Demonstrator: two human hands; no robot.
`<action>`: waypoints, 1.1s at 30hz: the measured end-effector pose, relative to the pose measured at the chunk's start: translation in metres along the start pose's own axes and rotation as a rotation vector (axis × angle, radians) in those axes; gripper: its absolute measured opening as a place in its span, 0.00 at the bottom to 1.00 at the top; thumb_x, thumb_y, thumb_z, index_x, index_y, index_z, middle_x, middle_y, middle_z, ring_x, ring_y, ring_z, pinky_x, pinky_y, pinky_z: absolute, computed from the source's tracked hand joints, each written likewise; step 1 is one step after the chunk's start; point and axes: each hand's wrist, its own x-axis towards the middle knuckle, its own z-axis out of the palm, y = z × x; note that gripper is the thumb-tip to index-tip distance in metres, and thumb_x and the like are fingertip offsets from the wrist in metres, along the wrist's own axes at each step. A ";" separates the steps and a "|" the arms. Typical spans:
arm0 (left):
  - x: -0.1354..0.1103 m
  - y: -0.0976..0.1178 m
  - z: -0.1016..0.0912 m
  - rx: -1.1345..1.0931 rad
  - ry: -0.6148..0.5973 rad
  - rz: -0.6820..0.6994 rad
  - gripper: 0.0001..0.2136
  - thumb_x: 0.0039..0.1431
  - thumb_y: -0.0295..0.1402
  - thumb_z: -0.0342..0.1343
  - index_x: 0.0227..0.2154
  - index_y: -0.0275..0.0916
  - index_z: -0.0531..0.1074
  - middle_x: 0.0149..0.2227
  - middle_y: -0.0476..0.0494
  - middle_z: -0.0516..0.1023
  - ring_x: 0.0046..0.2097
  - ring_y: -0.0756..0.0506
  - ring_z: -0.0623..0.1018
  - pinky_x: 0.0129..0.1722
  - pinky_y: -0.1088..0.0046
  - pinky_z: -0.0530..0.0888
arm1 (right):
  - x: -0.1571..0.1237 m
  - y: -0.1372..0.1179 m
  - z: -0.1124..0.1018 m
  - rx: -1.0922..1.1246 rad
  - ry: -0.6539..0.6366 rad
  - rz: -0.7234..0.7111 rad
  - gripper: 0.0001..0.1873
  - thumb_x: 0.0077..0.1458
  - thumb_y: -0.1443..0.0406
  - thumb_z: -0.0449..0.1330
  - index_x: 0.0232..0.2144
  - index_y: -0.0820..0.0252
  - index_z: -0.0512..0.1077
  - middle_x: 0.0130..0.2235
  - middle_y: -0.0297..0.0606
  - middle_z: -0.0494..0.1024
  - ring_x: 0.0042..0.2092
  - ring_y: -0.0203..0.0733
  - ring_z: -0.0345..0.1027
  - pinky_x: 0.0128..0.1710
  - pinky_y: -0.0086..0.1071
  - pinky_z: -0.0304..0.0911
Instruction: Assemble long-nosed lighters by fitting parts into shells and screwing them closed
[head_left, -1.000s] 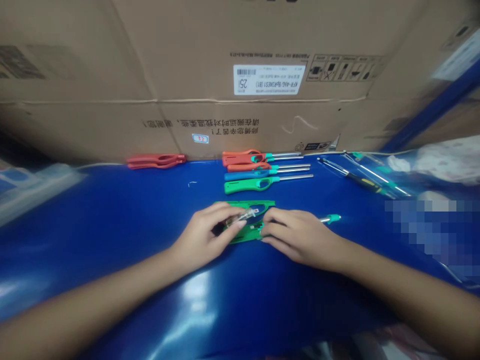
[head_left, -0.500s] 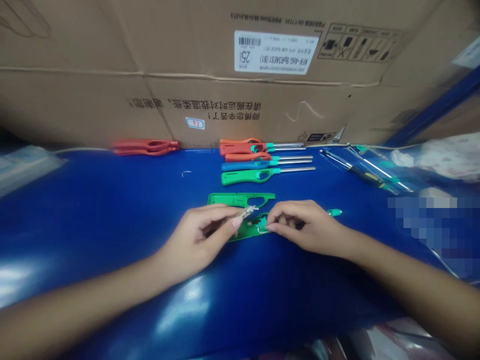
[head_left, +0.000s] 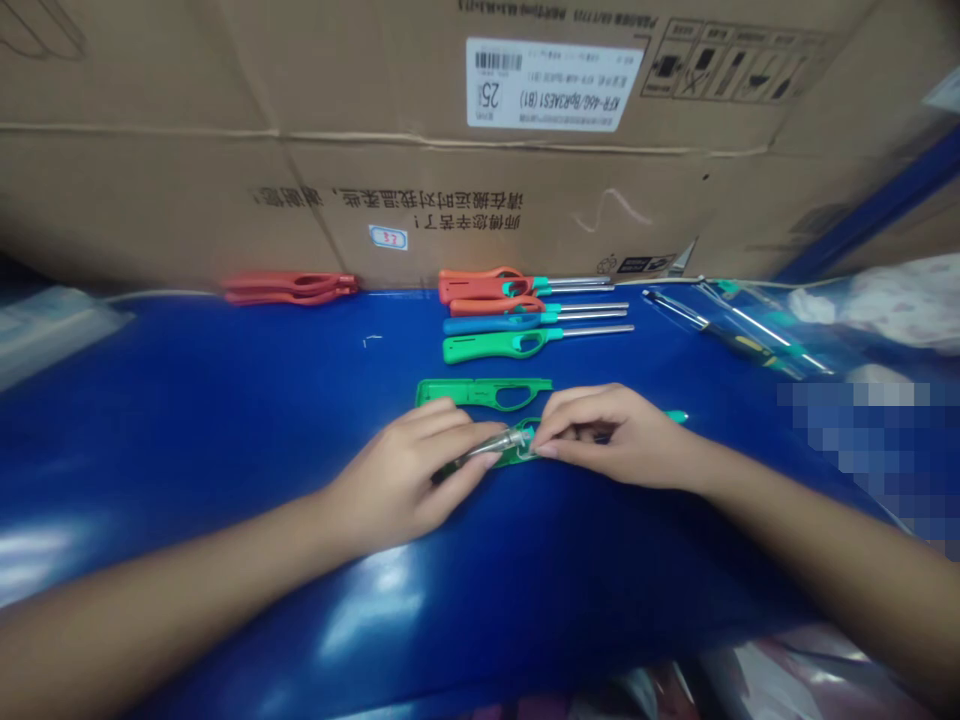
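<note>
My left hand (head_left: 420,460) is closed on a slim translucent lighter fuel tank (head_left: 487,445), its tip pointing right over a green lighter shell half (head_left: 514,461) on the table. In that shell sit a teal trigger piece (head_left: 528,425) and a thin white tube. My right hand (head_left: 611,435) pinches at the shell's right part; what lies between its fingertips is too small to make out. Just behind, the other green shell half (head_left: 442,391) lies with its inside up. A teal-tipped end (head_left: 677,417) shows beyond my right hand.
Behind the shells lie assembled lighters: a green one (head_left: 480,347), a blue one (head_left: 487,324) and orange-red ones (head_left: 480,287). Red shells (head_left: 289,288) rest at the back left. Bagged metal rods (head_left: 765,325) lie at right. A cardboard box (head_left: 360,90) walls off the blue table's (head_left: 225,440) back.
My left hand has brought the fuel tank down and right, from a raised tilt to lying low over the shell by the trigger piece. My right hand stays nearly in place.
</note>
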 end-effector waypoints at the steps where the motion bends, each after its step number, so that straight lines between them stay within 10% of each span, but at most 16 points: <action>1: 0.000 0.000 0.000 0.005 -0.009 0.000 0.13 0.67 0.28 0.55 0.52 0.31 0.74 0.35 0.41 0.79 0.37 0.46 0.75 0.39 0.68 0.72 | 0.000 0.000 0.001 -0.002 0.000 -0.014 0.09 0.60 0.62 0.64 0.35 0.63 0.80 0.34 0.38 0.77 0.31 0.31 0.66 0.26 0.25 0.60; 33: -0.004 0.001 0.000 -0.048 0.011 -0.020 0.13 0.66 0.28 0.55 0.52 0.34 0.75 0.34 0.42 0.78 0.32 0.50 0.76 0.33 0.75 0.74 | -0.001 0.000 0.002 0.214 0.055 0.081 0.08 0.59 0.63 0.64 0.34 0.64 0.76 0.32 0.35 0.71 0.25 0.26 0.62 0.17 0.20 0.59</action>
